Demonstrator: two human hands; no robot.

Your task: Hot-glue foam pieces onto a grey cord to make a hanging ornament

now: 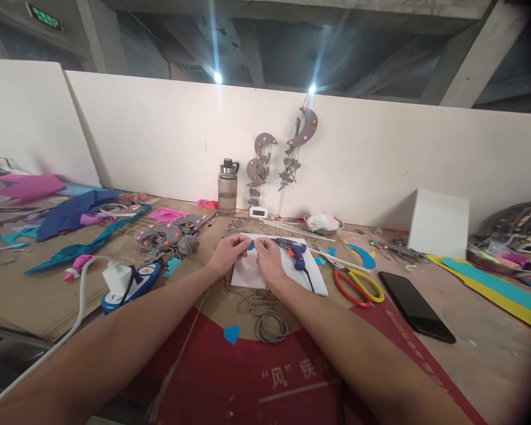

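A: Hands meet over the white sheet (252, 273). The left hand (228, 252) and the right hand (268, 258) both pinch one small blue piece (250, 244) between fingertips, held just above the sheet.

B: And what lies around them?

A: At the right hand's three o'clock, a blue glue gun (293, 252) rests on the same sheet, its cord trailing off toward five o'clock. Further along at three o'clock lie scissors (358, 285) with one red and one yellow handle, then a black phone (416, 306) flat on the table.

B: Anything nearer the person?

A: At six o'clock from the hands sits a loose coil of grey cord (265, 319), and just beside it, at its eight o'clock, a blue heart (231, 334) on the red board. At the left hand's nine o'clock a white plug (117, 276) sits in a blue power strip (135, 285). At twelve o'clock a water bottle (228, 187) stands upright by the white wall.
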